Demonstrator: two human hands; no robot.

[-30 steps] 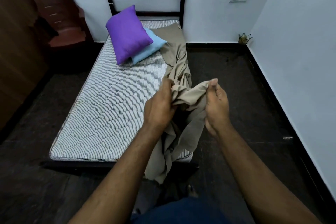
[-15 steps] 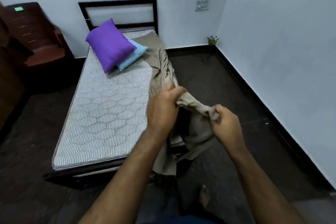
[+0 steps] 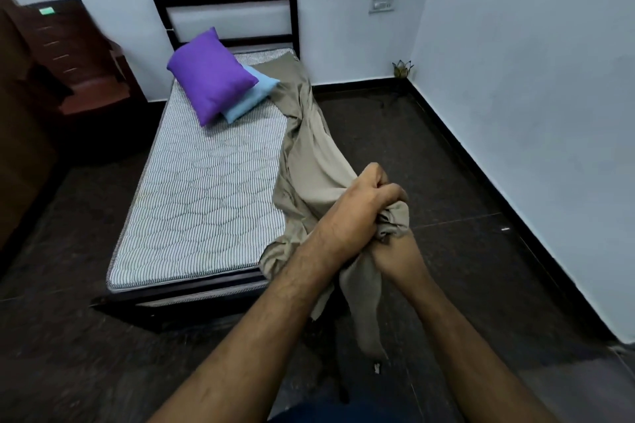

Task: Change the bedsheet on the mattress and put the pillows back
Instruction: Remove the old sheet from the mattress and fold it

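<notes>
A beige bedsheet trails along the right edge of the bare quilted mattress and hangs toward the floor. My left hand grips a bunched part of the sheet, crossed over my right hand, which grips the cloth just below it, mostly hidden. A purple pillow leans on a light blue pillow at the head of the bed.
The bed's dark frame stands against the back wall. A brown plastic chair sits at the left. Dark floor stretches to the right of the bed up to the white wall. A small ornament sits in the corner.
My hands have come together, the left crossing over the right, gathering more sheet. The sheet has been pulled further off the mattress to the right.
</notes>
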